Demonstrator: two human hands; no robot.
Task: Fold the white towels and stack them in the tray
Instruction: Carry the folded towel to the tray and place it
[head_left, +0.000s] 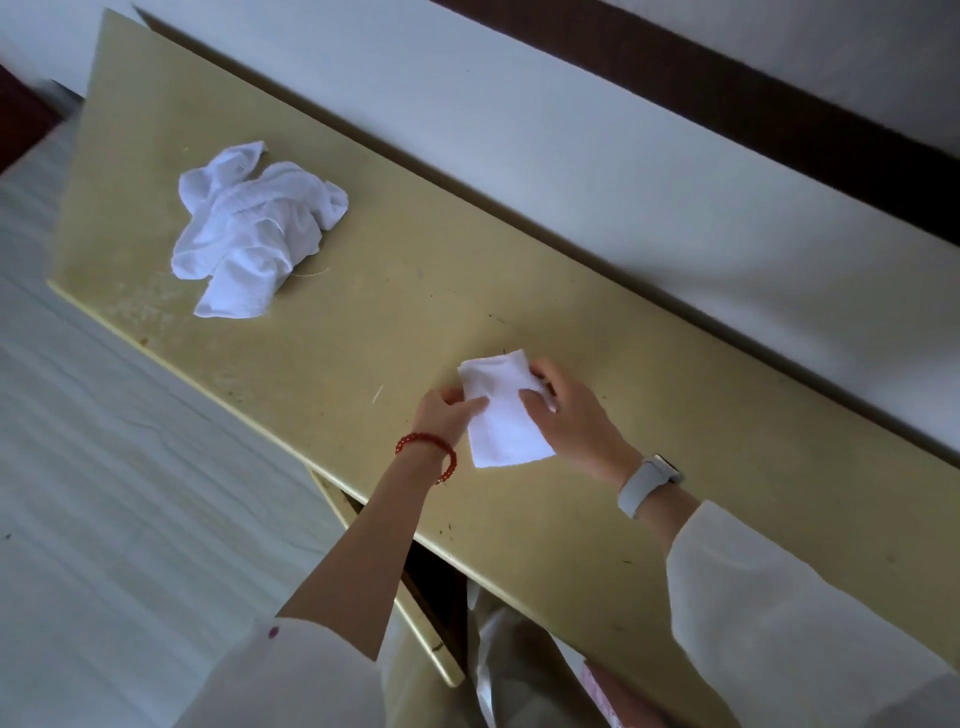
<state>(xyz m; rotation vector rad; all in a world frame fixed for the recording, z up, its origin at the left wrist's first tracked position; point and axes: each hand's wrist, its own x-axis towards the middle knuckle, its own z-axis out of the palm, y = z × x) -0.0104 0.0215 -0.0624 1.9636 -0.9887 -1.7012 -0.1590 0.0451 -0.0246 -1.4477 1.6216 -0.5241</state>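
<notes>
Two hands work one small towel (506, 415) on the bench (374, 291), near its front edge. Left hand (449, 415) grasps the towel's left edge, thumb on top of the cloth and fingers tucked at the side. Right hand (569, 421) grasps the right edge, thumb pressed onto the upper face, fingertips curled around the far right corner. Towel lies folded into a narrow rectangle between the two grips, its far end toward the wall, its near end free and flat on the bench just below the hands. Left wrist carries a red bead bracelet (431, 454); right wrist carries a watch (649, 483) with a pale band.

Towel pile (249, 228), crumpled and unfolded, sits at the far left of the bench, well apart from both hands. Pale floor (104, 467) shows to the left of the bench.
</notes>
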